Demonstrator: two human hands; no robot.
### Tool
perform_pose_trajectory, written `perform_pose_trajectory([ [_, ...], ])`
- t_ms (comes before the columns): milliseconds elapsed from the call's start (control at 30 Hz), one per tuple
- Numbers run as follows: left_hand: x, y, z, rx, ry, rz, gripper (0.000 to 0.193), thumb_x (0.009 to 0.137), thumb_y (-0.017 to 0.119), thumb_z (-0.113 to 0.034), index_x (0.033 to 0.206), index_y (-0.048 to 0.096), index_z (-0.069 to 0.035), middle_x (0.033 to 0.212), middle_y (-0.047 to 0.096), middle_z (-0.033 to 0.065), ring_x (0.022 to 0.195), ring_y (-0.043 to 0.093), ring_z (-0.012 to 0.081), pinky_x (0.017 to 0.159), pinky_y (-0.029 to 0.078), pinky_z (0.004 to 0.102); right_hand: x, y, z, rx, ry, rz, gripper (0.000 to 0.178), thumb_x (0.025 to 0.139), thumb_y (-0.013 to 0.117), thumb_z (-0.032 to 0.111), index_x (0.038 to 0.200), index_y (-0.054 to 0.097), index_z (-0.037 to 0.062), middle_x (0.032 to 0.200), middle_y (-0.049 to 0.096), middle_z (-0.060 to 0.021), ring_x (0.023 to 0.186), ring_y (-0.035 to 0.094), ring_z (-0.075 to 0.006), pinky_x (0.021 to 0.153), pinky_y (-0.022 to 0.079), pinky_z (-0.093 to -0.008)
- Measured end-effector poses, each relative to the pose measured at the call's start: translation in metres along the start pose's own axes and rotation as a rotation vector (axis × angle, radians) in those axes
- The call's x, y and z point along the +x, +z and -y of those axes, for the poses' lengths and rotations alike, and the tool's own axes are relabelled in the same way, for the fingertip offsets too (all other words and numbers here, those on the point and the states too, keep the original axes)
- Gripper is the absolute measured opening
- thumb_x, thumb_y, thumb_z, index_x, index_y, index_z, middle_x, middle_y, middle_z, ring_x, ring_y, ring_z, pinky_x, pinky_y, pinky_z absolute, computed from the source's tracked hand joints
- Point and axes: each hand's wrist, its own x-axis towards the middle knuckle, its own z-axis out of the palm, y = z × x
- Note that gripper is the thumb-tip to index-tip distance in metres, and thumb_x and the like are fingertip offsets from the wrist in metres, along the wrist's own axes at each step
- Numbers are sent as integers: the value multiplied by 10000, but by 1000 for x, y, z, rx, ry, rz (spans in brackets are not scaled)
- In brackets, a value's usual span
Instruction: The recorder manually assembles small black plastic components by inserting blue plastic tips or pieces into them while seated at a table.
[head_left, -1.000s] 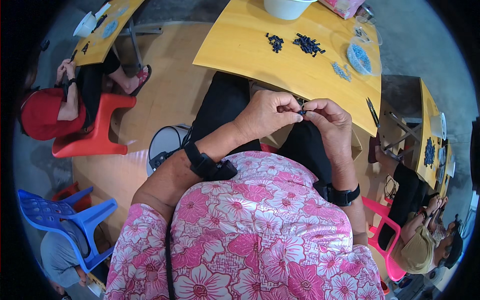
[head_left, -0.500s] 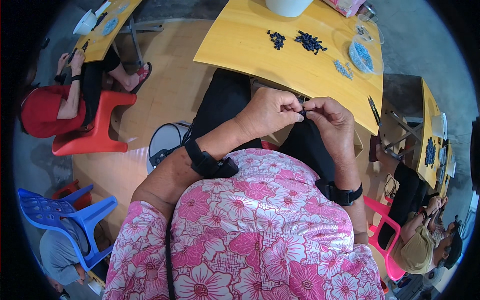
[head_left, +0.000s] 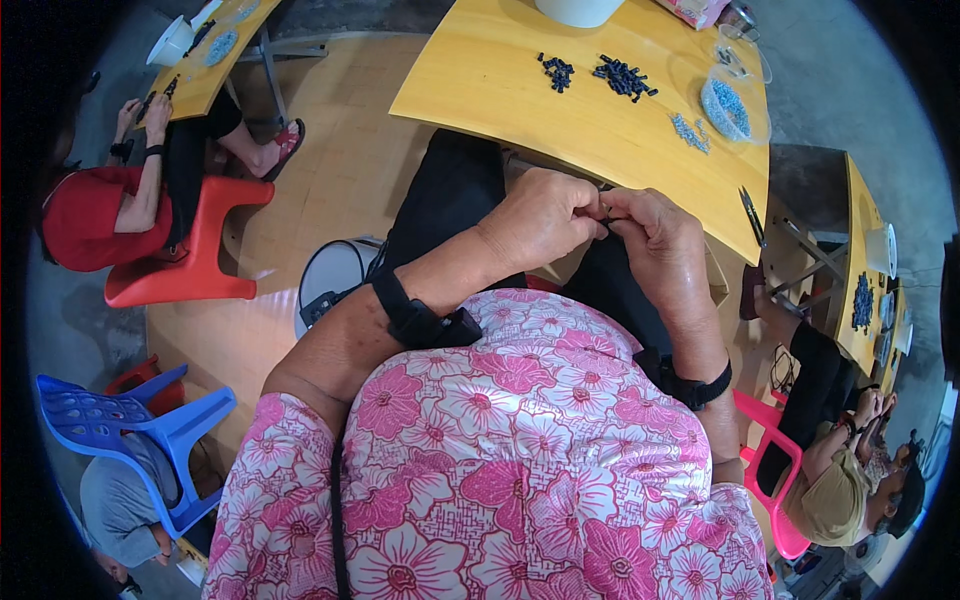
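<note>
My left hand and my right hand meet in front of my lap, just off the near edge of the table. Thumbs and fingertips of both are pinched together on a small black part. The fingers cover most of it, so its shape is unclear. Beyond them on the yellow table lie a smaller pile of short black parts and a larger pile of black parts. To their right, tiny light-blue pieces are scattered beside a clear tub filled with more blue pieces.
Dark tweezers lie at the table's right edge. At the back stand a white bowl and a pink package. People work at side tables; a red stool and a blue chair stand left.
Both hands stay pinched together at nearly the same spot. My right hand has turned slightly, its fingers closing further over the small part. The view has shifted a little.
</note>
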Motion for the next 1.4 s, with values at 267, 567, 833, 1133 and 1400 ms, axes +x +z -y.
perform_pose_trajectory([
  [267, 0, 1, -1, -189, -68, -19, 143, 796, 764, -100, 837, 695, 18, 704, 680, 66, 650, 624, 97, 621, 503, 275, -3, 5, -9, 366, 116, -106, 199, 816, 653, -76, 981, 706, 21, 856, 710, -56, 818, 670, -143, 741, 529, -274],
  [567, 3, -7, -4, -507, -360, 80, 125, 846, 737, -107, 879, 694, 6, 741, 660, 10, 644, 596, 60, 596, 486, 217, -4, 5, -25, 639, 237, -81, 161, 869, 638, -56, 1009, 714, -26, 968, 688, -46, 883, 633, -109, 816, 505, -242],
  [833, 3, -4, 1, -640, -413, 86, 156, 858, 740, -120, 927, 693, 12, 782, 663, 21, 672, 606, 70, 611, 503, 213, -4, 7, -33, 700, 272, -66, 178, 874, 629, -51, 1033, 708, -35, 966, 677, -55, 880, 640, -123, 818, 514, -246],
  [1133, 2, -2, 2, -734, -455, 105, 140, 874, 712, -121, 923, 695, 9, 790, 666, 29, 682, 598, 76, 640, 516, 223, -5, 13, -34, 732, 262, -76, 188, 844, 645, -91, 1013, 703, -33, 949, 657, -46, 891, 641, -127, 820, 517, -243],
  [1400, 0, 0, 3, -764, -479, 96, 143, 875, 697, -128, 927, 692, 5, 805, 664, 33, 699, 593, 79, 645, 502, 223, -5, 19, -38, 555, 95, -128, 208, 821, 669, -91, 998, 718, 5, 953, 663, -48, 914, 635, -132, 816, 512, -251],
])
